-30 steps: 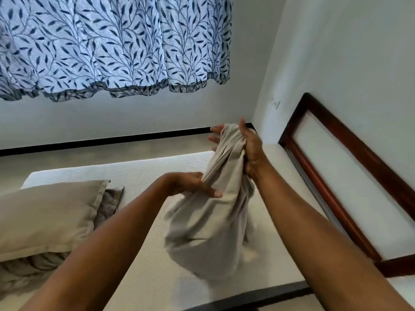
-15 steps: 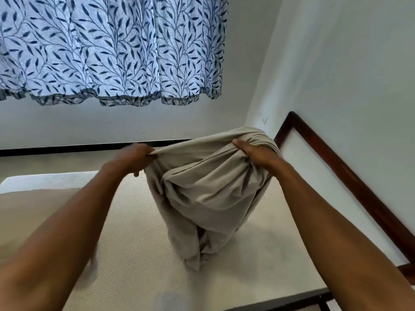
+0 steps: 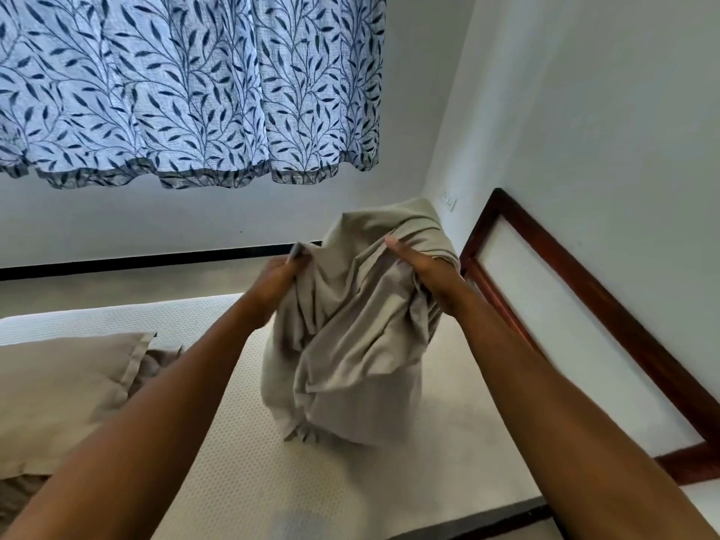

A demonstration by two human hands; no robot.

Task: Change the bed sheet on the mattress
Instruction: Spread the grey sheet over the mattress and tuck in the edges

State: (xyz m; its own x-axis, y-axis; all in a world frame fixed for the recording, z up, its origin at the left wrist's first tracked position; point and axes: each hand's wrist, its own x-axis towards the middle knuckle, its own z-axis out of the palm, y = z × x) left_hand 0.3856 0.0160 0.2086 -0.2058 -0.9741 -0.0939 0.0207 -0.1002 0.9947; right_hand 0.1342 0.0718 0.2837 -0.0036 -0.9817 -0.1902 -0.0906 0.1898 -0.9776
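The bed sheet [image 3: 350, 344], a beige cloth bunched into a loose bundle of deep folds, hung in the air over the middle of the mattress [image 3: 253, 473], held up by both hands at its top. Its lower end drooped close to the mattress (whether it touched could not be told).

The left hand [image 3: 272, 282] gripped the upper left edge of the bundle, fingers curled into the cloth. The right hand [image 3: 424, 267] clamped the upper right side, its thumb lying along the front of the fabric while the fingers were hidden behind the folds. A peak of cloth rose above and between the two hands.

The mattress was bare, white with a fine dotted texture. On its left part lay a beige pillow [image 3: 58, 391], with a crumpled brownish cloth [image 3: 156, 364] tucked partly under its far right corner.

To the right, a dark wooden frame [image 3: 584, 302] leaned along the white wall [image 3: 584, 111], and a small socket [image 3: 448, 200] sat on that wall near the far corner. Beyond the mattress ran a strip of floor [image 3: 117, 282], and above it a white curtain [image 3: 187, 83] printed with blue leaves hung on the far wall.
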